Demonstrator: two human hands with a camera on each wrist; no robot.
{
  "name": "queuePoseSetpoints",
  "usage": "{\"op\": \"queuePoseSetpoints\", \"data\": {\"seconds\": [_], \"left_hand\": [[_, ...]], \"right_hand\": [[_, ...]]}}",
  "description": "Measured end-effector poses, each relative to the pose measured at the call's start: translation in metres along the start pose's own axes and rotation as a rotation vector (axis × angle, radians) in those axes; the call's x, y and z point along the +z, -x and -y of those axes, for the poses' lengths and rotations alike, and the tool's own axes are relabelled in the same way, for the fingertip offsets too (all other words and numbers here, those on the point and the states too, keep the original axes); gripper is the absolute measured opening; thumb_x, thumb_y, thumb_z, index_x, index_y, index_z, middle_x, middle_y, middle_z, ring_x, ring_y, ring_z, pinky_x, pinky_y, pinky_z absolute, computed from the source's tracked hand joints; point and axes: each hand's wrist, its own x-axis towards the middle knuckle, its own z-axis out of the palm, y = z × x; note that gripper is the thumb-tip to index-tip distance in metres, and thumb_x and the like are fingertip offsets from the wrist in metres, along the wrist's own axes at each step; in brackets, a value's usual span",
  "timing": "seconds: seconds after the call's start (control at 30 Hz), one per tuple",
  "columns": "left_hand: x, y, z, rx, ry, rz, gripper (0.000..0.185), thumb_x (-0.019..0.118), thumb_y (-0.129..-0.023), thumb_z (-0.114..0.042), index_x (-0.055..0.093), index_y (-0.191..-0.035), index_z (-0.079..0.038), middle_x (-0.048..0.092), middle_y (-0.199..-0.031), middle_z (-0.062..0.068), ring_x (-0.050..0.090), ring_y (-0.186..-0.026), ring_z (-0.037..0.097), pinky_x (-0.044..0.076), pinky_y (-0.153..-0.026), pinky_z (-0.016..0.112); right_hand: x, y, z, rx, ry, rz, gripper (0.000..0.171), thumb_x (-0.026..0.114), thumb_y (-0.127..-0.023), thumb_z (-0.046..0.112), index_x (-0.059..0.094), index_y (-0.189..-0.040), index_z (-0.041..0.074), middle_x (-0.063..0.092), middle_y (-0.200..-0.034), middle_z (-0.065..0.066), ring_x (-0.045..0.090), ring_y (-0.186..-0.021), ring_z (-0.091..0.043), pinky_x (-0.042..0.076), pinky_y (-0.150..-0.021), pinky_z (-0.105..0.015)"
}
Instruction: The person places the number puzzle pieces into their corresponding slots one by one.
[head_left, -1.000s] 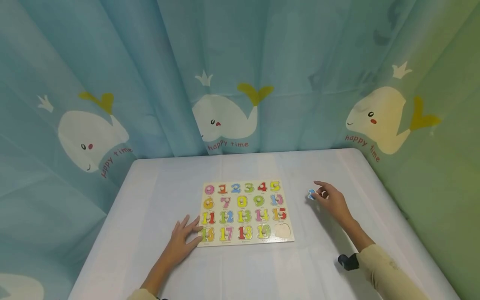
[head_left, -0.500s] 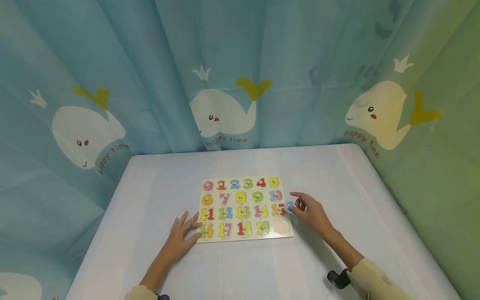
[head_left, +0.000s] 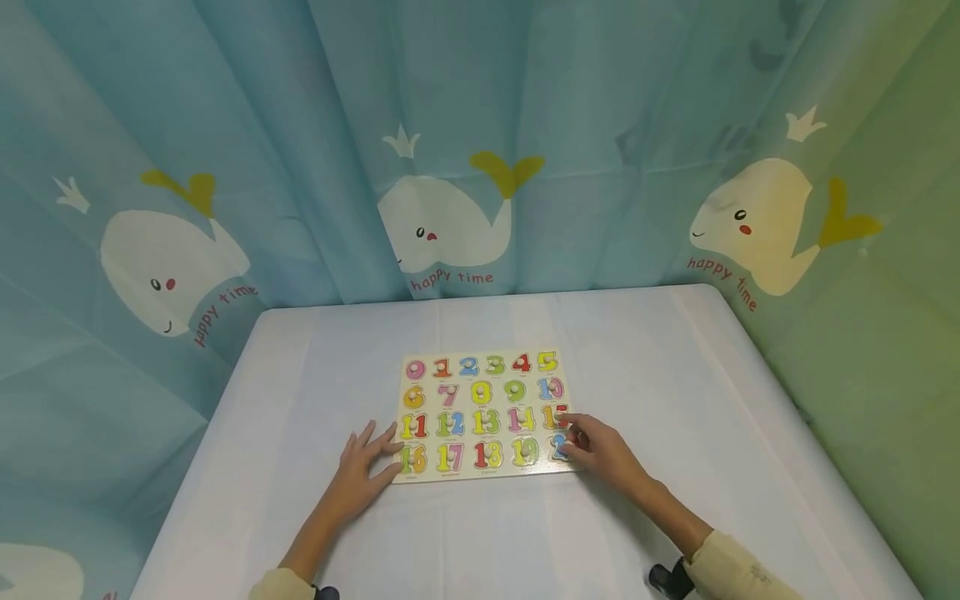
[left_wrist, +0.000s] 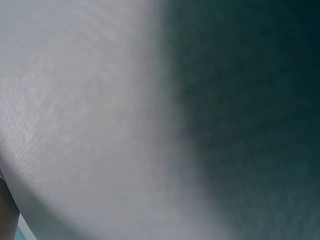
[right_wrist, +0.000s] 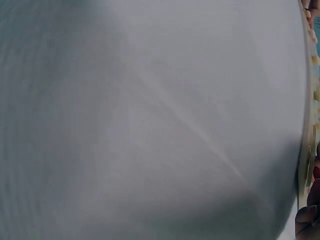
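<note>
Right hand [head_left: 600, 452] sits at the near right corner of the number board [head_left: 483, 414], fingers curled round the blue number piece [head_left: 558, 447], which lies over the last slot in the near row, partly hidden by the fingers. Whether the piece is fully seated cannot be told. Left hand [head_left: 362, 473] lies flat with fingers straight and spread, fingertips touching the board's near left edge by the 16. Both forearms rest low over the white table [head_left: 675, 375]. Wide bare cloth lies left, right and far of the board; the whale curtain [head_left: 450, 125] hangs behind the far edge. Both wrist views show only blurred cloth.
</note>
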Motion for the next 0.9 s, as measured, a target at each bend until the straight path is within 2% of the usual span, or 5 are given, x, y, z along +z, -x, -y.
{"op": "queuePoseSetpoints", "data": {"seconds": [0.23,0.4,0.5,0.7,0.9], "left_hand": [[-0.001,-0.002,0.001,0.003,-0.005,0.016,0.031,0.070,-0.085,-0.027,0.068,-0.112,-0.014,0.043,-0.143,0.001,0.018,-0.139,0.033,0.001,-0.112,0.052],[0.000,-0.003,0.004,0.026,0.000,-0.002,0.029,0.071,-0.084,-0.026,0.068,-0.110,-0.013,0.044,-0.142,0.004,0.020,-0.138,0.037,0.003,-0.111,0.053],[0.001,-0.004,0.005,0.014,-0.002,0.007,0.030,0.070,-0.084,-0.027,0.068,-0.110,-0.013,0.044,-0.142,0.003,0.019,-0.138,0.036,0.003,-0.111,0.052],[0.000,-0.009,0.007,-0.028,-0.004,0.046,0.032,0.069,-0.085,-0.029,0.067,-0.113,-0.014,0.041,-0.144,0.000,0.016,-0.140,0.032,0.000,-0.112,0.051],[-0.002,-0.011,0.010,-0.027,0.022,0.029,0.023,0.065,-0.089,-0.027,0.068,-0.109,-0.017,0.042,-0.143,0.002,0.017,-0.139,0.034,0.002,-0.111,0.053]], "right_hand": [[0.008,0.000,0.003,0.024,0.010,0.037,0.045,0.078,-0.076,0.011,0.061,-0.117,0.007,0.049,-0.077,0.010,0.044,-0.069,-0.007,0.039,-0.058,-0.021],[0.010,-0.002,0.004,0.039,0.001,0.070,0.041,0.076,-0.078,0.010,0.062,-0.116,0.006,0.047,-0.076,0.010,0.044,-0.068,-0.008,0.039,-0.057,-0.021],[0.010,-0.002,0.004,0.049,-0.007,0.084,0.040,0.075,-0.079,0.009,0.061,-0.116,0.006,0.047,-0.076,0.009,0.044,-0.069,-0.008,0.039,-0.057,-0.021],[0.013,-0.005,0.001,0.048,0.017,0.073,0.039,0.075,-0.079,0.009,0.062,-0.116,0.007,0.047,-0.078,0.010,0.045,-0.072,-0.009,0.042,-0.061,-0.021],[0.019,-0.008,-0.001,0.030,0.025,0.055,0.040,0.075,-0.080,0.011,0.062,-0.117,0.009,0.049,-0.082,0.010,0.045,-0.074,-0.009,0.042,-0.063,-0.023]]}}
